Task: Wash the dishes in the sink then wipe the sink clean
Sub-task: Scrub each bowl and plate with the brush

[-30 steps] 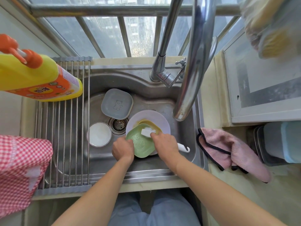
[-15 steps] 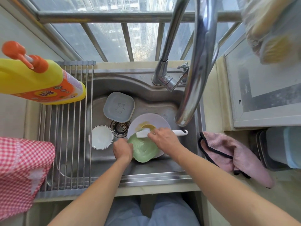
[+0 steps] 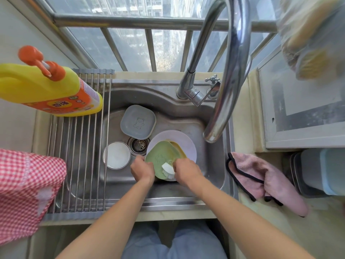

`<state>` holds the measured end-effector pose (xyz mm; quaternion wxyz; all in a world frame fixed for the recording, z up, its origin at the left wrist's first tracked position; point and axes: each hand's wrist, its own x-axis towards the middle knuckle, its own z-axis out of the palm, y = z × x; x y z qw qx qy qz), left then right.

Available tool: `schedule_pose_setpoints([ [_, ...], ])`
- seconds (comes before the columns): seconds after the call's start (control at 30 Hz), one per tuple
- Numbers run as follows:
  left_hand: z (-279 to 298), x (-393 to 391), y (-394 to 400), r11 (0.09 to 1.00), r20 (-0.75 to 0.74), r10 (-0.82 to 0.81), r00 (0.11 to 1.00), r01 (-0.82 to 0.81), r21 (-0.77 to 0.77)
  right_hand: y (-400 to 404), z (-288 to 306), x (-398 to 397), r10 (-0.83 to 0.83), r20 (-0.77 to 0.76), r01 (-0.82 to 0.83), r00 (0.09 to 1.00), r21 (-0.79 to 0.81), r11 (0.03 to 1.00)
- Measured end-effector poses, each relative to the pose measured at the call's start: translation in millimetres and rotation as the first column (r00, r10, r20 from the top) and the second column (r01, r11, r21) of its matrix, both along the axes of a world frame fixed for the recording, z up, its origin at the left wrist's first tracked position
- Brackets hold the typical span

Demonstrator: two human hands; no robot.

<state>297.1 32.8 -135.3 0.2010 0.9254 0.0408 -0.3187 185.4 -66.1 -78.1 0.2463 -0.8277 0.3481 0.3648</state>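
Observation:
In the steel sink [image 3: 188,113] my left hand [image 3: 142,170] grips the near-left edge of a green plate [image 3: 161,157], tilted up over a yellow plate [image 3: 179,148] and a pale purple plate [image 3: 183,141]. My right hand [image 3: 186,170] holds a white dish brush [image 3: 168,170], its head pressed on the green plate's near part; the handle is hidden under the hand. A grey square dish [image 3: 138,121] lies at the back of the basin. A white round bowl [image 3: 116,155] sits left of the drain [image 3: 139,144].
The tall curved faucet [image 3: 231,71] arches over the sink's right side. A roll-up drying rack [image 3: 80,143] covers the left part, with a yellow detergent bottle [image 3: 48,92] above it. A pink cloth [image 3: 261,180] lies on the right counter. A red checked cloth [image 3: 22,187] hangs at left.
The brush has swept from the far side of the green plate down to its near edge. Its handle, earlier sticking out to the right, is now hidden by my right hand.

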Motion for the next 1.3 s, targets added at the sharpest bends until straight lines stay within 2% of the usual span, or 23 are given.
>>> schedule_pose_setpoints([
  [0.07,-0.3,-0.6,0.6,0.999,0.034,-0.028,0.999,0.029,-0.026,-10.0,0.9,-2.7,0.016,-0.004,-0.017,1.000,-0.041,0.999],
  [0.2,-3.9,-2.3,-2.3,0.996,0.058,-0.069,0.996,0.072,-0.050,-10.9,1.9,-11.3,0.080,0.032,-0.070,0.996,-0.246,0.967],
  [0.37,-9.9,-0.7,2.6,0.998,0.035,-0.024,0.999,0.026,-0.060,13.6,-4.0,-10.7,0.042,0.056,-0.042,0.998,0.000,0.999],
  [0.43,-10.9,0.6,7.3,0.998,0.026,-0.018,0.999,0.020,-0.067,7.2,-6.0,-16.4,0.016,0.060,-0.014,0.998,-0.030,0.999],
  [0.53,-12.4,1.9,9.5,0.997,0.002,-0.045,0.999,0.045,-0.066,-5.3,-5.6,-25.5,-0.021,0.069,0.034,0.997,-0.186,0.982],
  [0.6,-13.2,0.3,7.1,0.994,-0.021,-0.096,0.995,0.095,-0.057,-7.8,-3.1,-24.4,-0.044,0.079,0.060,0.996,-0.208,0.976],
  [0.73,-7.2,2.6,5.7,0.971,-0.075,-0.229,0.970,0.223,-0.085,-13.6,8.3,-13.8,-0.258,0.167,0.278,0.951,-0.108,0.954],
  [0.8,-4.9,7.7,8.5,0.970,-0.082,-0.232,0.969,0.224,-0.093,-25.5,19.2,-11.8,-0.371,0.206,0.388,0.906,-0.049,0.920],
  [0.93,5.1,15.2,8.5,0.969,-0.055,-0.200,0.978,0.190,-0.159,-54.4,38.6,-15.7,-0.475,0.183,0.471,0.861,0.070,0.880],
  [1.1,12.7,14.8,5.0,0.931,0.011,-0.295,0.955,0.290,-0.221,-77.6,51.2,-17.4,-0.512,0.264,0.526,0.818,0.019,0.850],
  [1.2,6.5,11.3,7.8,0.894,0.069,-0.386,0.920,0.392,-0.219,-68.8,48.2,-9.8,-0.510,0.236,0.513,0.827,0.055,0.857],
  [1.27,7.6,8.4,8.7,0.892,0.070,-0.377,0.923,0.383,-0.240,-54.7,39.6,-7.3,-0.484,0.198,0.473,0.852,0.101,0.875],
  [1.3,9.9,7.4,8.2,0.913,0.033,-0.326,0.945,0.324,-0.246,-46.8,35.3,-7.1,-0.464,0.180,0.451,0.867,0.111,0.886],
])
